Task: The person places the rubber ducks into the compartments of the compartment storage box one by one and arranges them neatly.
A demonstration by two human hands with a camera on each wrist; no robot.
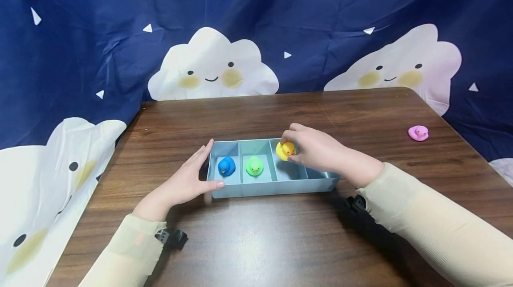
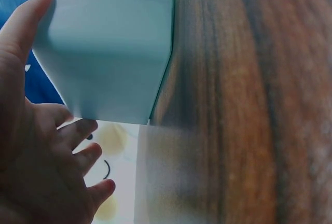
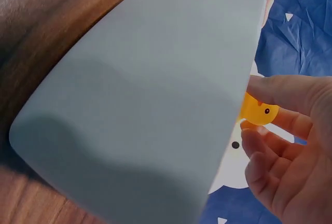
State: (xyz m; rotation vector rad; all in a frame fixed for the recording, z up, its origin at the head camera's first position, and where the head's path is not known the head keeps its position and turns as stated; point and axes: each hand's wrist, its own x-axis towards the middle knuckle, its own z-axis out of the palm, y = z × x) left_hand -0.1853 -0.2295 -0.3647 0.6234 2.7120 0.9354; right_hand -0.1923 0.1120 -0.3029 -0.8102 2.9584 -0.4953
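Clock centred on the tray, 12 on the side away from the person. Right hand (image 1: 314, 146) at 2 o'clock, thumb and fingertips pinching the yellow toy duck (image 1: 282, 149) at the far part of the third compartment (image 1: 290, 172), counting from 9. The duck's head clears the rim in the right-wrist view; base hidden there, can't tell if it touches the floor. Left hand (image 1: 187, 181) at 9, thumb and fingers spread about that end of the light-blue divided tray (image 1: 276, 187), no curl round it; looks like steadying, pressure can't be told.

Step in hand, my read: handling the yellow duck at its compartment; setting down or picking up, one moment won't say. Next move would call for a straight vertical path clear of the dividers, and either a light release or a firm pinch.

Yellow duck looks upright, beak about 4 o'clock, toward the thumb; long axis, tail to beak, roughly 10 to 4. Tray's long axis runs near 9 to 3 on the wooden table (image 1: 248, 238). Blue duck (image 1: 226, 166) in the first compartment, beak about 7; green duck (image 1: 254, 166) in the second, beak about 6. Pink duck (image 1: 418, 133) well apart, between 2 and 3.
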